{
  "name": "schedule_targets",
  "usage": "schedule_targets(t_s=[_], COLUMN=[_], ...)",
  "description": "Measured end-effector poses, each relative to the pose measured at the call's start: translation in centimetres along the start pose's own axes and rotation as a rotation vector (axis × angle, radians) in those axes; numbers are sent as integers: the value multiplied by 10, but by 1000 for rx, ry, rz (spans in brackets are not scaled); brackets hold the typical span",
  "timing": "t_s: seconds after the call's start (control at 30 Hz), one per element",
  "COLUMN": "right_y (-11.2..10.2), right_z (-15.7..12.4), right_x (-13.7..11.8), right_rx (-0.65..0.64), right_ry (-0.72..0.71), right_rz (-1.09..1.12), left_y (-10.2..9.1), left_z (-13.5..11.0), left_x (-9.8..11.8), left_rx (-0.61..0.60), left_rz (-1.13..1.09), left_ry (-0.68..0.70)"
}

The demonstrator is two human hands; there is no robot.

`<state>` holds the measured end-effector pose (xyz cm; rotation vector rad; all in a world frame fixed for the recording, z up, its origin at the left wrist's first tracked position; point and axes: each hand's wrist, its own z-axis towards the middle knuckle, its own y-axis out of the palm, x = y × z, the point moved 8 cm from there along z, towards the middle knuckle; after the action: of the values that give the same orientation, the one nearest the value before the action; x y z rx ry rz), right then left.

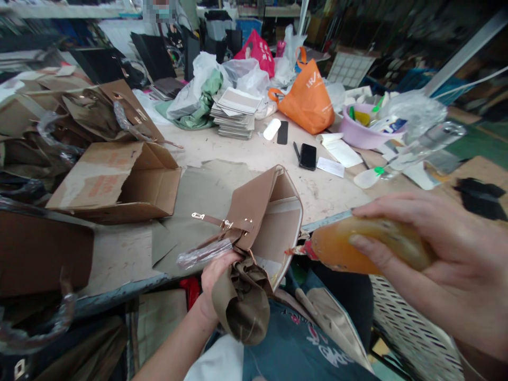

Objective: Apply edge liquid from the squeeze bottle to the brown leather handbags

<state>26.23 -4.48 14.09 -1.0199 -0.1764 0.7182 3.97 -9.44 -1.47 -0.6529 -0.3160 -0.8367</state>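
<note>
A brown handbag (254, 203) lies on its side at the table's front edge, its open mouth facing right. Its dark olive lining (242, 301) is pulled out and hangs over the edge. My left hand (218, 275) grips the bag from below, beside a plastic-wrapped handle (204, 254); its fingertips are partly hidden behind the bag and lining. My right hand (416, 254) is wrapped round a squeeze bottle of amber glue (357, 246). The bottle's red-crusted nozzle (297, 250) points left at the bag's rim, touching or very close to it.
An open cardboard box (115, 182) stands left, near more brown bags (87, 114). Behind are a stack of boards (237, 114), an orange bag (307, 98), a phone (308, 156) and a lilac basin (371, 132). A perforated crate (413, 323) stands low at right.
</note>
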Motion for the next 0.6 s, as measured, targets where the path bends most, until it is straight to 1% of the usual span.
schedule_targets(t_s=[0.1, 0.2, 0.3, 0.4, 0.47, 0.53, 0.6], right_y=[2, 1, 3, 7, 10, 10, 10], right_z=[0, -2, -7, -15, -20, -23, -24], right_x=[12, 16, 11, 4, 2, 3, 10], right_rx=[57, 90, 49, -34, -62, -52, -17], right_ry=[46, 73, 77, 97, 108, 112, 127], right_rz=[-64, -92, -38, 76, 124, 123, 91], left_y=[2, 2, 2, 4, 7, 10, 11], left_z=[-4, -7, -8, -9, -12, -15, -16], left_x=[-3, -7, -9, -10, -14, -19, -21], left_rx=[-30, -34, -33, -67, -102, -140, -152], left_rz=[20, 12, -40, -62, -50, -11, 19], left_ry=[-7, -26, -36, -45, -74, -123, -133])
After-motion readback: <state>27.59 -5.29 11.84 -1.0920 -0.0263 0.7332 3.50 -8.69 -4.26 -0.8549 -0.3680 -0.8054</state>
